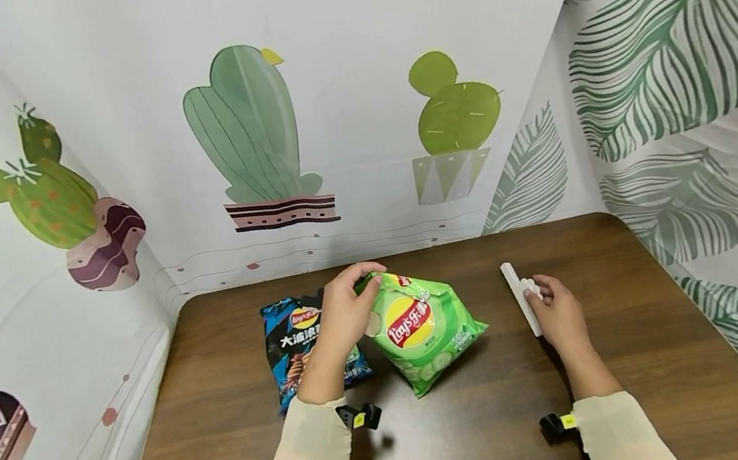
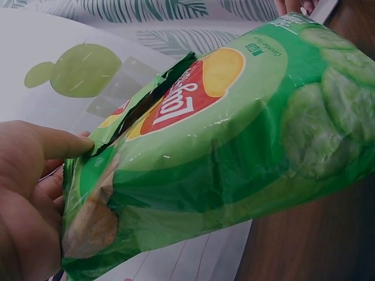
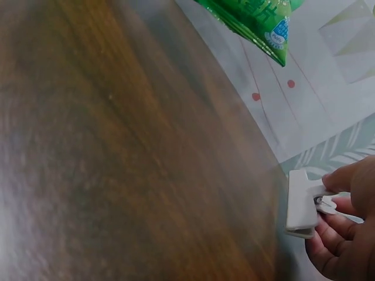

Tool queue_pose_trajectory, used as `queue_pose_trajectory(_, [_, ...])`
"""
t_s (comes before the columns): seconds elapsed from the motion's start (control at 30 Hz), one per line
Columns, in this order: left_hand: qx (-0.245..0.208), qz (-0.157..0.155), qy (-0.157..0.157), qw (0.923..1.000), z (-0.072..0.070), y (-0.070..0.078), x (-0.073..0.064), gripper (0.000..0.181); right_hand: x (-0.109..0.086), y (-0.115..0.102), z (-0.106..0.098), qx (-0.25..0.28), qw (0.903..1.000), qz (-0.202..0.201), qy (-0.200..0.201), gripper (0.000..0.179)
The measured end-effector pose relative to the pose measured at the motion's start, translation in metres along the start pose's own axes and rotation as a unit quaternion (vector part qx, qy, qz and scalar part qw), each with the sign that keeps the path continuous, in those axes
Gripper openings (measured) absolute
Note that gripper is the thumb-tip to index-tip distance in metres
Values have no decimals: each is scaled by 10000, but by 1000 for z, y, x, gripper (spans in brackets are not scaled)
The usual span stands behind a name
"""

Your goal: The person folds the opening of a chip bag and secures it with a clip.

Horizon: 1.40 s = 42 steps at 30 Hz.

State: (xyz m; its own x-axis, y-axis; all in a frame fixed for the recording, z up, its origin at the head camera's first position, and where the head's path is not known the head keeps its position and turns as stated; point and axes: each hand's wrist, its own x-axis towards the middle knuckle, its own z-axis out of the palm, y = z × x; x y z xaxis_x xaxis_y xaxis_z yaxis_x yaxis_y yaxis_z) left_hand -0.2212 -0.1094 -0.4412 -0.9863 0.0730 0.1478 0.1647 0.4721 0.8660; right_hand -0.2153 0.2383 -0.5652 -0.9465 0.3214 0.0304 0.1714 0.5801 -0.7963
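My left hand (image 1: 346, 306) pinches the top edge of a green Lay's chip bag (image 1: 419, 326), which leans up from the table. In the left wrist view the thumb and fingers hold the corner of the bag (image 2: 234, 140), and a dark slit-like fold runs along its top. My right hand (image 1: 559, 313) grips a long white bag clip (image 1: 521, 298) by its handle, right of the green bag. From the right wrist, thumb and fingers pinch the handles of the clip (image 3: 301, 202); its long jaw points away from the palm.
A black and blue Lay's bag (image 1: 296, 340) lies flat on the brown wooden table (image 1: 472, 437), left of the green one and partly behind my left arm. A white cloth (image 1: 362, 88) printed with cacti and leaves hangs behind the table and at both sides.
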Motion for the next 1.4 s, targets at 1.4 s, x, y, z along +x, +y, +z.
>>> queue_pose_trajectory(1.4, [72,25,75,9999,1,-1,0,17,-8,-37,4,3175,9471,87,-464,41])
